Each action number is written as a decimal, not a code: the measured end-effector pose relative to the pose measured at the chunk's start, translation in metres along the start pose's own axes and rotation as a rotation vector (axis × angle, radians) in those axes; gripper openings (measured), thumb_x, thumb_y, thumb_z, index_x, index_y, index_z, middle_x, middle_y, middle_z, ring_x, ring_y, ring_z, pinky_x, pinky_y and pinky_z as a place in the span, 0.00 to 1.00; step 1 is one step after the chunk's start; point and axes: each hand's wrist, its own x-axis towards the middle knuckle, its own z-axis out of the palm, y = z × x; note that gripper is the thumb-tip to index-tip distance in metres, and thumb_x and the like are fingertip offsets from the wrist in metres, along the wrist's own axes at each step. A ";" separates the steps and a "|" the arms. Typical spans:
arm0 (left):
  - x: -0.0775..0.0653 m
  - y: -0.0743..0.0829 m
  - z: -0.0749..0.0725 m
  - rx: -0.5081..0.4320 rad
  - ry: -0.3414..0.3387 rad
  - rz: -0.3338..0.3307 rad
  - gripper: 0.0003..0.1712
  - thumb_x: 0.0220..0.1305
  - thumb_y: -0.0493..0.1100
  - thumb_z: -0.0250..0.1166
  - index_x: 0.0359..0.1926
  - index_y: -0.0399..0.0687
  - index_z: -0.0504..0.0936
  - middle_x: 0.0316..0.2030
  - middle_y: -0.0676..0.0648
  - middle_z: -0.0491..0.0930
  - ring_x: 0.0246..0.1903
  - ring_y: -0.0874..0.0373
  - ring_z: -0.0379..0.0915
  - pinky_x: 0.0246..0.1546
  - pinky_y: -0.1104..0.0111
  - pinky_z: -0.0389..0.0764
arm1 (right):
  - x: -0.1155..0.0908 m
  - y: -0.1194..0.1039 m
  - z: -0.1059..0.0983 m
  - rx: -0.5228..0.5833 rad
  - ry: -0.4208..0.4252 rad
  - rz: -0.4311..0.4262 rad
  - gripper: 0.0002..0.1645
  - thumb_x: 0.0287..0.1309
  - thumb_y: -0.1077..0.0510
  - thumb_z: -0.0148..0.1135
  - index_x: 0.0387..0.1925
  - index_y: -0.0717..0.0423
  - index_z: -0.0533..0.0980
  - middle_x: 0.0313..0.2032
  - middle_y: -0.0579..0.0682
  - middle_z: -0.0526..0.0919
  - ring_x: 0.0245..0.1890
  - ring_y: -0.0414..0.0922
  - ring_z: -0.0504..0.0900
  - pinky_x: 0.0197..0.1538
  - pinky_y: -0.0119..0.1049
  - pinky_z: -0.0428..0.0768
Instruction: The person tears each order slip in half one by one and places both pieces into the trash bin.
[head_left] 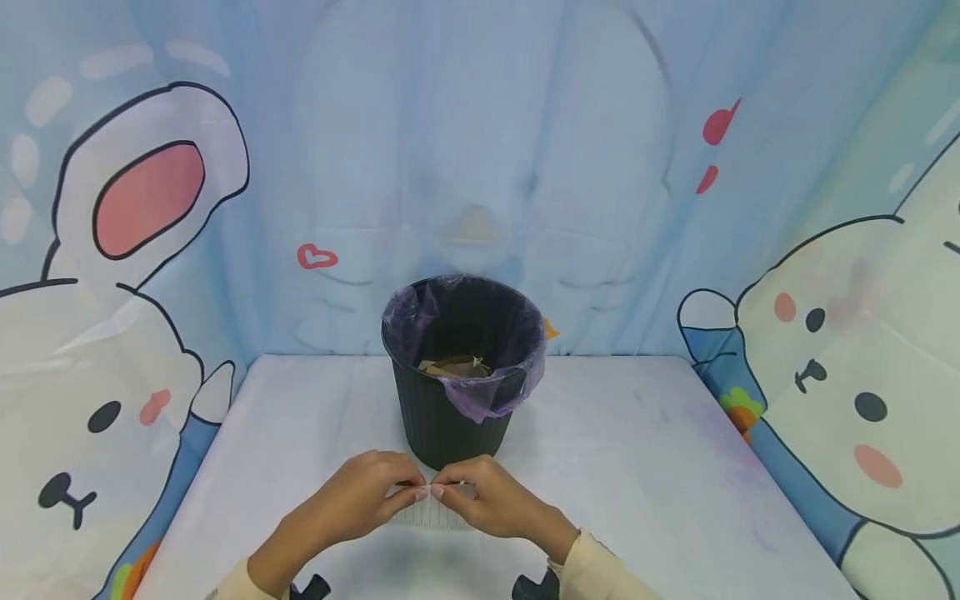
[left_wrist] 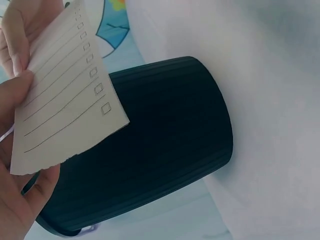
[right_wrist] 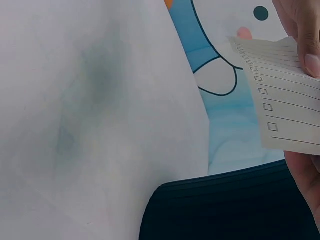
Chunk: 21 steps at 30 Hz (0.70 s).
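Observation:
A small lined checklist sheet (head_left: 432, 514) with a column of tick boxes is held up in front of the bin, its lower part hanging below the fingers. My left hand (head_left: 372, 493) pinches the sheet's edge between thumb and fingers. Beside it, my right hand (head_left: 491, 500) pinches the same edge, and the two hands' fingertips meet or nearly meet. In the left wrist view the checklist sheet (left_wrist: 75, 100) shows one ragged end. The right wrist view shows the checklist sheet (right_wrist: 280, 95) with a thumb pressed on it.
Just beyond the hands stands a black bin (head_left: 442, 433) with a purple plastic liner (head_left: 480, 396) over its rim. Some paper or cardboard scraps (head_left: 453, 367) lie inside. The table has a white cover (head_left: 622, 467). A blue curtain with cartoon animals (head_left: 480, 125) hangs behind and at the sides.

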 end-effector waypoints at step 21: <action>-0.001 -0.001 0.005 0.065 0.255 0.191 0.02 0.62 0.42 0.71 0.34 0.54 0.90 0.29 0.61 0.86 0.30 0.69 0.80 0.35 0.73 0.80 | 0.003 -0.002 0.000 0.073 0.099 -0.007 0.12 0.71 0.64 0.56 0.35 0.57 0.84 0.31 0.49 0.88 0.31 0.30 0.76 0.40 0.31 0.84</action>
